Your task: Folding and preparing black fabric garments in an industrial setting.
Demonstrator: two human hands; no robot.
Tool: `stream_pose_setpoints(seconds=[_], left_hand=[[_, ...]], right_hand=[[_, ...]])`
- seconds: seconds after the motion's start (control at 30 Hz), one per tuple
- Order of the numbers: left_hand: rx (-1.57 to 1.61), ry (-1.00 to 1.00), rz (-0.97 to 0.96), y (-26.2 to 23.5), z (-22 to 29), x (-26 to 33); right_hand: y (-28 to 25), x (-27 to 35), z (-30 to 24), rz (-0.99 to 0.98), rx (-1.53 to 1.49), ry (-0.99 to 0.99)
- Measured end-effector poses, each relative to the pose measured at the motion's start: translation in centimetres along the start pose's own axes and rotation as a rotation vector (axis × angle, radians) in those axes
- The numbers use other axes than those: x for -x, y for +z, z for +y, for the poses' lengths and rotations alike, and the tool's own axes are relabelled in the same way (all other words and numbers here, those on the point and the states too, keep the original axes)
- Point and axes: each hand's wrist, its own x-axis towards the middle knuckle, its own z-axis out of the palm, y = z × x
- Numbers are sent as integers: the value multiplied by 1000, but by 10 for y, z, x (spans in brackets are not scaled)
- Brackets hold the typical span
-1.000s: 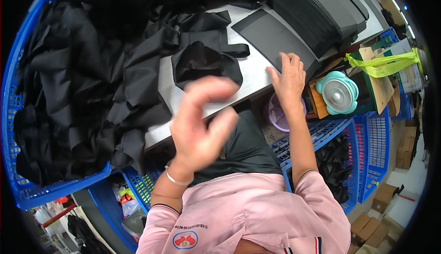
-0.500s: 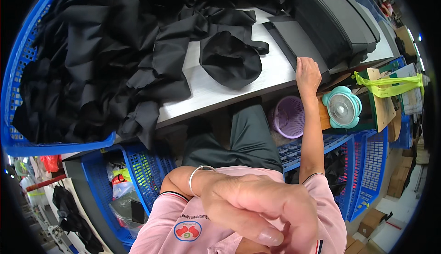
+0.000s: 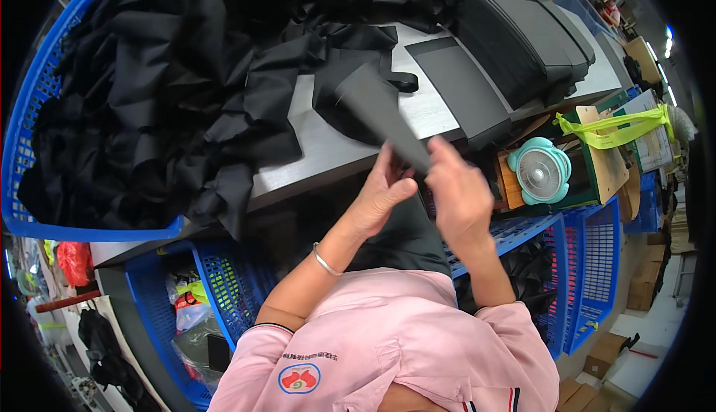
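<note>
A stiff dark grey flat panel, smeared by motion, slants up over the table edge in front of me. My right hand is closed on its near end. On the other side of that end is my left hand, its thumb and fingers bent around the panel's edge; the fingertips are partly hidden. A bangle circles my left wrist. Beneath the panel lies a round black fabric piece with a loop, partly covered. More grey panels lie to the right on the white table.
Black fabric pieces are heaped at the left in a blue basket. A black boxy bag stands at the back right. To my right are a turquoise fan and blue crates; another blue crate is at lower left.
My right hand has come from the panel stack toward my middle, bringing a grey panel. My left hand has gone from close before the camera to the panel's near end.
</note>
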Motion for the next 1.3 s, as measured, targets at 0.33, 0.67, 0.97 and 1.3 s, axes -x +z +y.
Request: stream_pose_setpoints(seconds=[0.33, 0.67, 0.97, 1.3], left_hand=[[248, -71, 70, 7, 26, 19], [-198, 61, 130, 5, 11, 21], [-1259, 608, 873, -45, 44, -31], [-1395, 603, 449, -41, 52, -51]], right_hand=[[14, 44, -26, -139, -564, 633], [29, 66, -14, -207, -1083, 916], [29, 48, 7, -282, -1228, 899], [28, 25, 5, -337, -495, 693]])
